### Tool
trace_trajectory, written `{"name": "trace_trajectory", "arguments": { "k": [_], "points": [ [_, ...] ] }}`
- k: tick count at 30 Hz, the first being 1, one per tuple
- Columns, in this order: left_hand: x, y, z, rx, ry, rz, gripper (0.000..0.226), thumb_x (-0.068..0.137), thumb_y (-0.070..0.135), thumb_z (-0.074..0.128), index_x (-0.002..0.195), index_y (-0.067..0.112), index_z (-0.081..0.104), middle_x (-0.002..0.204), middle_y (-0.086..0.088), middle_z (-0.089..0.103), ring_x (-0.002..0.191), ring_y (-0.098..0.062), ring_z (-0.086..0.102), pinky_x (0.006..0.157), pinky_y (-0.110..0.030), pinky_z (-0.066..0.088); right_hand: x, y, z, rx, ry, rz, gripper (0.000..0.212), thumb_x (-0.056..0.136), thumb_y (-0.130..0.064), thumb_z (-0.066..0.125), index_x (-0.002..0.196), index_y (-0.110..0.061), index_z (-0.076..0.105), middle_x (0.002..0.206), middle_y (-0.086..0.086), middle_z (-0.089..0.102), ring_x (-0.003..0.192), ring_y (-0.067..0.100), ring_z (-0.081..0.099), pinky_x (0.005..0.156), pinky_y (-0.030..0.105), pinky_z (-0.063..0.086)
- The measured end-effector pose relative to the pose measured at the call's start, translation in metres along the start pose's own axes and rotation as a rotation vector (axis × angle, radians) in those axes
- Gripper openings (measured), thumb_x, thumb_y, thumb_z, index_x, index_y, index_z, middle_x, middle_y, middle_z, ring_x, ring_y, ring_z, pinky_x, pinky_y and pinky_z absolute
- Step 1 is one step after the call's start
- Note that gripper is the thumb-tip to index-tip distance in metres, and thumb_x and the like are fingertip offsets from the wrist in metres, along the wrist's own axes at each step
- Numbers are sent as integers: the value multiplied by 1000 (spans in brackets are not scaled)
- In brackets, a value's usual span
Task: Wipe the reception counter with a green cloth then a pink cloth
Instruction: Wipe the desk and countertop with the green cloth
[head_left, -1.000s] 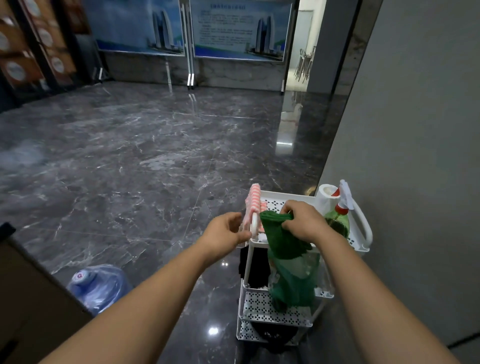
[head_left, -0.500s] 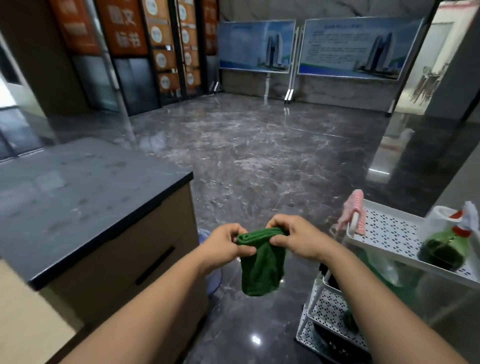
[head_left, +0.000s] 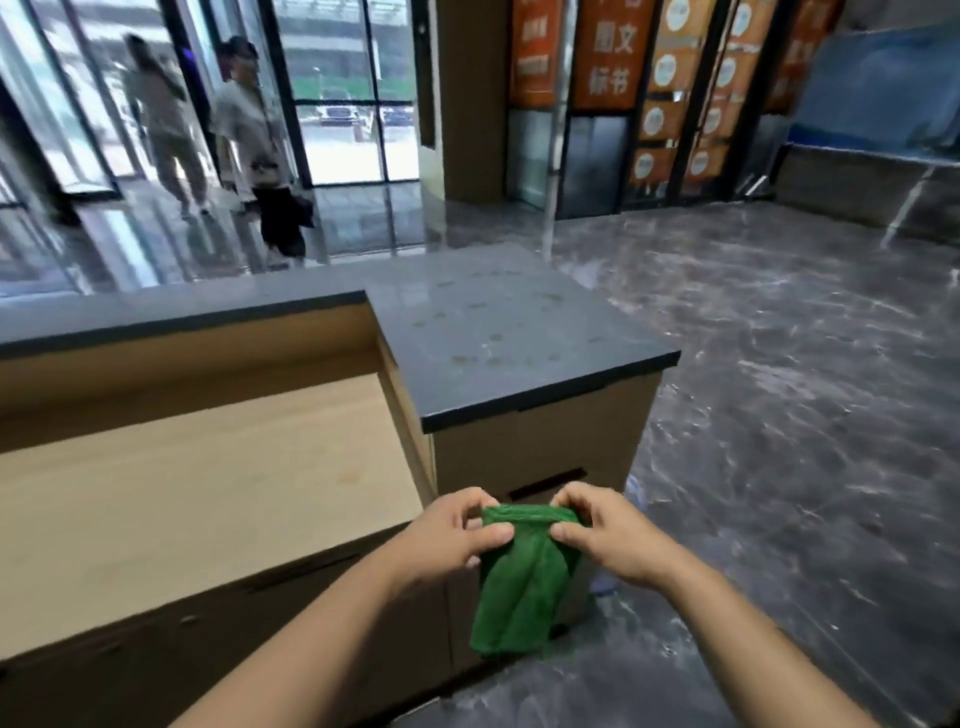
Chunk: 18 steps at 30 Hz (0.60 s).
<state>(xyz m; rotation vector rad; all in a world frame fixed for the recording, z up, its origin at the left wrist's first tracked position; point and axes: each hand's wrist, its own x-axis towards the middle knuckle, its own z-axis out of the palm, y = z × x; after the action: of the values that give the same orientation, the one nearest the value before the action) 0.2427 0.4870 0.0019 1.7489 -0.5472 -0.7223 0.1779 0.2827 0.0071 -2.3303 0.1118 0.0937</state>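
A green cloth (head_left: 522, 582) hangs folded in front of me. My left hand (head_left: 452, 532) pinches its top left corner and my right hand (head_left: 602, 535) pinches its top right corner. The reception counter (head_left: 498, 338) stands just beyond the hands, its dark grey top marked with dull spots. A lower pale wooden desk surface (head_left: 182, 488) lies to the left of it, behind a raised dark ledge (head_left: 171, 317). The pink cloth is out of view.
Dark polished marble floor (head_left: 779, 389) spreads to the right and behind the counter. Two people (head_left: 244, 140) walk by the glass doors at the back left. Orange sign panels (head_left: 649, 93) line the back wall. A blue water bottle (head_left: 635, 494) peeks out beside the counter's base.
My view has swung left from the white cart to the counter. The green cloth came off the cart and both hands now hold it by the top edge, in front of the counter.
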Motion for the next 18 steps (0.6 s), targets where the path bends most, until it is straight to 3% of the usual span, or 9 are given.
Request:
{"name": "trace_trajectory", "arguments": {
  "k": [7, 10, 14, 18],
  "points": [
    [-49, -32, -57, -94, 269, -107, 6, 92, 5, 61, 94, 9, 57, 87, -9, 60, 83, -14, 56, 72, -28, 46, 47, -51, 55, -96, -128, -164, 11, 87, -15, 63, 90, -25, 59, 90, -7, 63, 89, 16, 59, 83, 36, 49],
    [-62, -45, -83, -106, 336, -134, 7, 92, 6, 61, 92, 12, 58, 94, -12, 62, 89, -18, 57, 79, -33, 44, 65, -76, 74, -123, -153, -186, 10, 89, -19, 61, 92, -27, 57, 96, -6, 63, 91, 17, 58, 83, 36, 49],
    [-76, -57, -123, -83, 390, -136, 9, 91, 4, 62, 91, 12, 57, 88, -12, 62, 78, -15, 59, 71, -24, 49, 92, -113, 99, -181, -178, -217, 10, 90, -22, 62, 91, -29, 55, 99, -4, 62, 95, 19, 58, 85, 38, 50],
    [-86, -68, -171, -43, 426, -147, 9, 92, 3, 61, 91, 9, 55, 75, -10, 55, 58, -9, 51, 57, -19, 39, 125, -146, 131, -196, -186, -216, 9, 89, -25, 63, 91, -30, 56, 98, -4, 63, 94, 20, 59, 85, 40, 51]
  ]
}}
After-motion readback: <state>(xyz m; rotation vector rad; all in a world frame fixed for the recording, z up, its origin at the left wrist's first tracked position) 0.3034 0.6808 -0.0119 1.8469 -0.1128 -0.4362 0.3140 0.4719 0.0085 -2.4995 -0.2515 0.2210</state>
